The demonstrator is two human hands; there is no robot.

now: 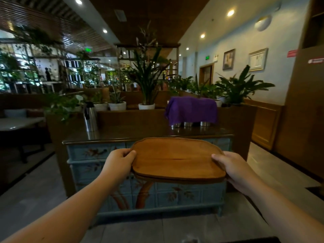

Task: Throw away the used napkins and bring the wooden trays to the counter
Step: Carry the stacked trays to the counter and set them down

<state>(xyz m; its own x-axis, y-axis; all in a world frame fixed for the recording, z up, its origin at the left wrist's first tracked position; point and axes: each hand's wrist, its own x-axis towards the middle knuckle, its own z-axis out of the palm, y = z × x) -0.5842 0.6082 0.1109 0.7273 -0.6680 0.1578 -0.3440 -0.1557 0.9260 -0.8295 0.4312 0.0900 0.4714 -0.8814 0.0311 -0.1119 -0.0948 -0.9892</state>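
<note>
I hold a stack of brown wooden trays [177, 158] level in the air in front of me; a second rim shows under the top one. My left hand [118, 162] grips the stack's left edge, thumb on top. My right hand [231, 167] grips its right edge the same way. The trays hang just short of the counter [140, 133], a dark glossy top on a blue painted cabinet. No napkins are in sight.
On the counter stand a steel thermos jug [90, 118] at the left and a purple cloth [192, 109] draped over metal cups at the back right. Potted plants [147, 85] line the ledge behind. A dining table [17, 122] is at the left, tiled floor on both sides.
</note>
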